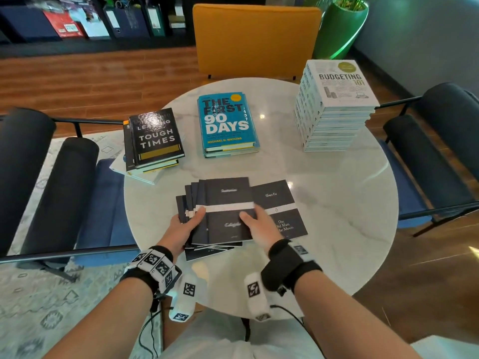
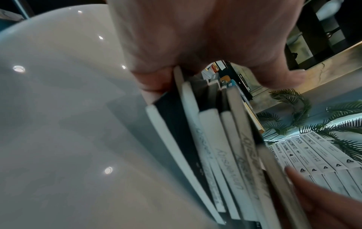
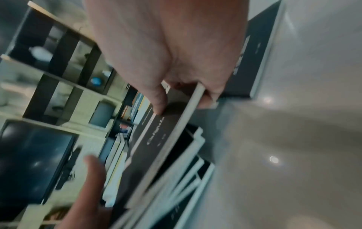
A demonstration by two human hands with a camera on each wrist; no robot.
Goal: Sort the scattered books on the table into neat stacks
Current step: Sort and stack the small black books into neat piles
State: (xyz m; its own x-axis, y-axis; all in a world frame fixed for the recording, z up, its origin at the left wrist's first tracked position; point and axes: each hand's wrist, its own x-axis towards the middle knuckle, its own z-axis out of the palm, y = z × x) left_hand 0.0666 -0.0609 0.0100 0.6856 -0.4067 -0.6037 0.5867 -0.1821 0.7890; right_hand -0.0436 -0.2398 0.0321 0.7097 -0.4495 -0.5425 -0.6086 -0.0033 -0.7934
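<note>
Nearest the person, at the front edge of the round white table (image 1: 337, 203), both hands are busy with a fan of thin dark paperbacks (image 1: 220, 211). The left hand (image 1: 185, 225) grips the fan's left side, its thumb on top across the white band and its fingers tucked under the staggered edges; the left wrist view shows those edges splayed and uneven, so the bundle is not squared. The right hand (image 1: 259, 226) pinches the top booklet's right edge, thumb on the cover and fingers curled beneath, as the right wrist view shows. A few more dark booklets lie skewed under the bundle on the table, and one, the Shen Fu title (image 1: 278, 203), lies flat just to the right, partly under the bundle. I'd judge this last group only half gathered.

Further back the work looks done, or nearly. On the left a short pile topped by the black "Tough Times" book (image 1: 155, 137) sits a little crooked on a wider pale book that overhangs the table's rim. In the middle, the blue "First 90 Days" stack (image 1: 226, 123) is tidy. At the far right the tall white "Budgeting 101" stack (image 1: 334, 107) stands fairly square, leaning slightly.

What seems left: collect the loose dark booklets, tap them even, set them down as a fourth stack, and perhaps straighten the left pile.
</note>
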